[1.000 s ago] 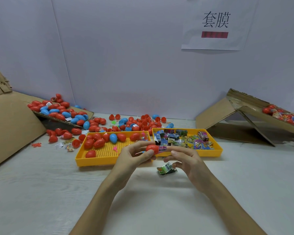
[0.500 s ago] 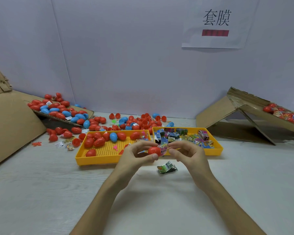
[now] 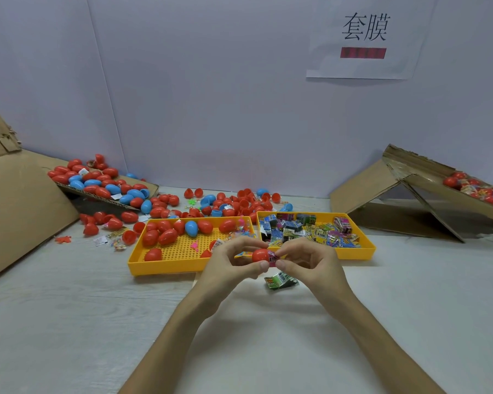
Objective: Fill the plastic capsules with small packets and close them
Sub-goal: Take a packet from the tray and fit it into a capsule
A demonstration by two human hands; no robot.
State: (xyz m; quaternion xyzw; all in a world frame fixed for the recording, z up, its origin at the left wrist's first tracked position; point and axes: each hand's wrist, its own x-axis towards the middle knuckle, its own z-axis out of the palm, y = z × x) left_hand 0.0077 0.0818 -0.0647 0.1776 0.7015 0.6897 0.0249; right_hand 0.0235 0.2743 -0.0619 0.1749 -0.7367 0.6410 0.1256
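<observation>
My left hand [image 3: 230, 264] grips a red capsule half [image 3: 261, 255] between thumb and fingers, just in front of the two yellow trays. My right hand [image 3: 308, 261] pinches a small pink packet [image 3: 273, 257] at the capsule's open side; the packet sits partly inside it. A green packet [image 3: 279, 280] lies on the table just below my hands. The left yellow tray [image 3: 165, 261] holds red and blue capsules. The right yellow tray [image 3: 362, 250] holds several colourful packets.
Many loose red and blue capsules [image 3: 160, 200] are heaped behind the trays and on a cardboard sheet [image 3: 17, 206] at the left. A folded cardboard ramp [image 3: 396, 194] at the right carries more capsules. A white wall stands close behind.
My right hand has come in against the capsule with the pink packet, and both hands have drawn closer together. The green packet stays on the table.
</observation>
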